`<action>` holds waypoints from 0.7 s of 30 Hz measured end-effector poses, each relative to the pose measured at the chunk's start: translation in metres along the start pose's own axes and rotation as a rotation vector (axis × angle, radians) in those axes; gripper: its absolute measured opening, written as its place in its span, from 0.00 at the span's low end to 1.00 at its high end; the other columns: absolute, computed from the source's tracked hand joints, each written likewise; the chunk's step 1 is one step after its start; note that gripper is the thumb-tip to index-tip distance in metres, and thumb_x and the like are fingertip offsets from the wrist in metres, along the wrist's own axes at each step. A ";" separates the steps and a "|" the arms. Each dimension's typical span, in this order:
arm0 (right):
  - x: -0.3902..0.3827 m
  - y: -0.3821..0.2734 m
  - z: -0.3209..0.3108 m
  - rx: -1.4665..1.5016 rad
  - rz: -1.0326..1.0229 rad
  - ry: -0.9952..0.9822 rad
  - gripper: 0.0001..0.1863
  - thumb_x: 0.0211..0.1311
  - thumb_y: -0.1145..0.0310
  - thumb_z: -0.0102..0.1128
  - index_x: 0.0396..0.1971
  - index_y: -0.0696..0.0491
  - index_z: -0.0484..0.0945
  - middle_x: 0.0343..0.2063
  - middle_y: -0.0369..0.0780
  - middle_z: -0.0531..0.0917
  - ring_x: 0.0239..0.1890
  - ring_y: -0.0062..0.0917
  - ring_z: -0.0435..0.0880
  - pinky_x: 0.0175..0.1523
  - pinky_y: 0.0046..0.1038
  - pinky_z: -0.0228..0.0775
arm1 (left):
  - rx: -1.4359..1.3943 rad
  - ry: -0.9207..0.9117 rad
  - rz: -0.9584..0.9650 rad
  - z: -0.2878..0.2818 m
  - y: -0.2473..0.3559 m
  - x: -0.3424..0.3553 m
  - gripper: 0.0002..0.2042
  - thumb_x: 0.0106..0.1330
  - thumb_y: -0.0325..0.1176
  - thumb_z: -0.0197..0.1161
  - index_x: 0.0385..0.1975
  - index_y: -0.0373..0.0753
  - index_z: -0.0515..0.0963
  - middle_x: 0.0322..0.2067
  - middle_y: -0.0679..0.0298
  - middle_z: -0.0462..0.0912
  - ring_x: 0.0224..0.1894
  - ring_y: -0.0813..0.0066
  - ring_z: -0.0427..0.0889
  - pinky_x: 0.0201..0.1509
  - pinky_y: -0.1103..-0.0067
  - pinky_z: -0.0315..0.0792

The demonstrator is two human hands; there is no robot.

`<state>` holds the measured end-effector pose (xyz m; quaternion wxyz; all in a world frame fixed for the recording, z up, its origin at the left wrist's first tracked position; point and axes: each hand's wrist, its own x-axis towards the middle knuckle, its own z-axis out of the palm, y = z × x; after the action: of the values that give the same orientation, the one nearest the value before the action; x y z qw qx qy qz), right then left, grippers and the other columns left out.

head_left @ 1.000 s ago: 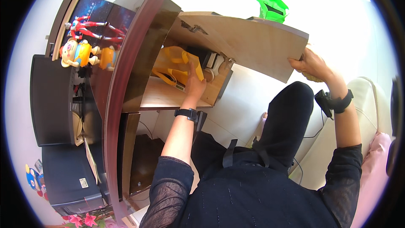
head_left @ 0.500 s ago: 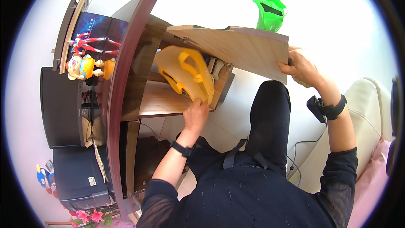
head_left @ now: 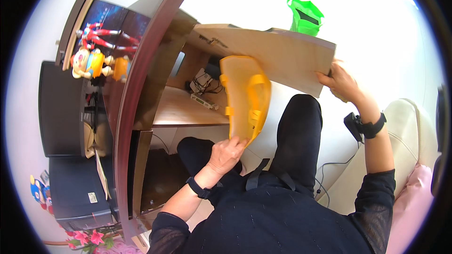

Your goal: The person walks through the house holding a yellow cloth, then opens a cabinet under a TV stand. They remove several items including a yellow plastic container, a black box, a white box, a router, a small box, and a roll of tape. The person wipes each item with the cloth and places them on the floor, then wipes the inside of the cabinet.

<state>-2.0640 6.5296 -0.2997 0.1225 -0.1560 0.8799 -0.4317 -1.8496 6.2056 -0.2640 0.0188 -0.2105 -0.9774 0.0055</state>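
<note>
My left hand (head_left: pixel 228 155) is closed on one end of a yellow bag (head_left: pixel 242 99) with strap handles. The bag hangs at the mouth of an open wooden cabinet compartment (head_left: pixel 186 108), between its shelf and the door. Fingers of my right hand (head_left: pixel 340 82) wrap round the free edge of the swung-out cabinet door (head_left: pixel 278 54). A bit of something yellowish shows below that palm, too hidden to name. Inside the compartment, behind the bag, lie a white box-like device with dark cables (head_left: pixel 201 82) and a slim white strip-shaped item (head_left: pixel 204 101).
A green bag (head_left: pixel 307 19) stands on the floor beyond the door. Toy figures (head_left: pixel 92 63), a dark monitor-like panel (head_left: pixel 61 108) and a black boxy machine (head_left: pixel 80 190) are on the cabinet top. A cream sofa (head_left: pixel 395 127) stands at right, with a cable near its foot.
My left hand has drawn the yellow bag out of the compartment, toward me and rightward, uncovering the devices inside. My right hand still grips the door, which stays open.
</note>
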 end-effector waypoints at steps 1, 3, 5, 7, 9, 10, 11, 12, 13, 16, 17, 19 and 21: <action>-0.004 0.001 0.000 0.031 -0.042 0.004 0.19 0.56 0.58 0.55 0.35 0.61 0.77 0.31 0.47 0.74 0.31 0.39 0.75 0.41 0.35 0.69 | 0.005 0.002 0.025 0.003 -0.001 -0.006 0.15 0.49 0.29 0.64 0.40 0.47 0.79 0.23 0.66 0.70 0.21 0.71 0.76 0.23 0.76 0.72; -0.014 -0.001 -0.002 -0.437 -0.205 0.021 0.16 0.58 0.62 0.58 0.39 0.59 0.77 0.33 0.49 0.74 0.33 0.42 0.76 0.44 0.37 0.69 | 0.006 0.002 0.068 0.010 -0.005 -0.016 0.20 0.46 0.29 0.63 0.44 0.49 0.78 0.23 0.67 0.68 0.20 0.74 0.74 0.23 0.78 0.71; -0.035 -0.011 0.001 -0.519 0.070 0.006 0.13 0.57 0.65 0.62 0.36 0.59 0.79 0.33 0.49 0.77 0.36 0.44 0.77 0.43 0.36 0.70 | -0.019 0.025 0.071 0.015 -0.011 -0.024 0.20 0.46 0.30 0.62 0.44 0.50 0.78 0.23 0.68 0.67 0.20 0.75 0.73 0.23 0.80 0.69; -0.048 -0.029 -0.003 -0.372 0.343 -0.095 0.16 0.58 0.61 0.62 0.33 0.61 0.79 0.31 0.48 0.79 0.35 0.43 0.78 0.42 0.35 0.71 | -0.059 0.041 0.071 0.018 -0.018 -0.029 0.19 0.47 0.30 0.60 0.43 0.50 0.78 0.23 0.68 0.67 0.20 0.75 0.73 0.23 0.80 0.69; -0.062 -0.053 0.002 -0.276 0.231 -0.063 0.18 0.57 0.57 0.62 0.33 0.61 0.80 0.30 0.48 0.80 0.35 0.41 0.79 0.42 0.34 0.72 | -0.070 0.056 0.088 0.019 -0.025 -0.034 0.18 0.48 0.30 0.59 0.42 0.47 0.79 0.25 0.68 0.68 0.22 0.75 0.73 0.25 0.80 0.70; -0.067 -0.067 0.007 -0.222 0.157 -0.029 0.20 0.57 0.56 0.62 0.33 0.61 0.80 0.29 0.48 0.81 0.35 0.40 0.80 0.42 0.34 0.72 | -0.079 0.063 0.100 0.020 -0.028 -0.036 0.18 0.48 0.30 0.58 0.42 0.46 0.79 0.27 0.68 0.69 0.23 0.75 0.73 0.26 0.80 0.70; -0.068 -0.080 0.014 -0.207 0.135 -0.039 0.23 0.57 0.52 0.62 0.33 0.61 0.81 0.28 0.49 0.82 0.34 0.37 0.82 0.43 0.32 0.73 | -0.096 0.072 0.107 0.020 -0.030 -0.038 0.18 0.48 0.30 0.58 0.42 0.46 0.79 0.27 0.68 0.69 0.23 0.75 0.72 0.26 0.81 0.69; -0.066 -0.092 0.024 -0.192 0.152 -0.068 0.23 0.57 0.52 0.62 0.32 0.62 0.81 0.26 0.49 0.82 0.32 0.37 0.82 0.42 0.32 0.73 | -0.109 0.082 0.112 0.020 -0.033 -0.041 0.17 0.48 0.30 0.58 0.42 0.46 0.79 0.26 0.68 0.69 0.23 0.75 0.72 0.26 0.81 0.69; -0.062 -0.102 0.033 -0.159 0.066 -0.061 0.24 0.57 0.51 0.62 0.31 0.62 0.82 0.25 0.49 0.82 0.30 0.36 0.82 0.41 0.32 0.73 | -0.118 0.094 0.119 0.020 -0.036 -0.044 0.17 0.49 0.30 0.58 0.41 0.46 0.79 0.26 0.68 0.69 0.22 0.75 0.72 0.25 0.81 0.69; -0.039 -0.118 0.065 -0.176 0.157 -0.216 0.24 0.61 0.52 0.57 0.31 0.63 0.81 0.24 0.48 0.83 0.30 0.36 0.82 0.40 0.30 0.73 | -0.144 0.124 0.124 0.017 -0.042 -0.054 0.17 0.50 0.30 0.58 0.42 0.45 0.80 0.26 0.68 0.69 0.22 0.75 0.71 0.26 0.81 0.68; -0.034 -0.121 0.075 -0.205 0.166 -0.237 0.28 0.60 0.47 0.56 0.28 0.63 0.81 0.21 0.48 0.81 0.27 0.35 0.81 0.37 0.30 0.73 | -0.147 0.127 0.124 0.015 -0.044 -0.058 0.17 0.50 0.30 0.58 0.42 0.45 0.80 0.25 0.68 0.68 0.22 0.75 0.71 0.26 0.81 0.68; -0.027 -0.124 0.090 -0.240 0.155 -0.275 0.38 0.58 0.35 0.52 0.23 0.64 0.81 0.16 0.47 0.79 0.20 0.34 0.78 0.31 0.31 0.71 | -0.158 0.136 0.138 0.011 -0.050 -0.067 0.16 0.51 0.30 0.59 0.42 0.44 0.80 0.25 0.68 0.68 0.23 0.76 0.71 0.26 0.81 0.68; -0.022 -0.127 0.099 -0.215 0.178 -0.425 0.43 0.56 0.29 0.46 0.20 0.64 0.79 0.14 0.46 0.76 0.19 0.32 0.75 0.30 0.32 0.69 | -0.170 0.149 0.144 0.009 -0.055 -0.075 0.15 0.51 0.30 0.59 0.41 0.43 0.80 0.25 0.68 0.68 0.24 0.76 0.72 0.27 0.81 0.69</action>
<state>-1.9874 6.3933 -0.2553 0.3251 -0.1771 0.8855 -0.2808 -1.8040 6.1242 -0.2742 0.0731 -0.2807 -0.9526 -0.0916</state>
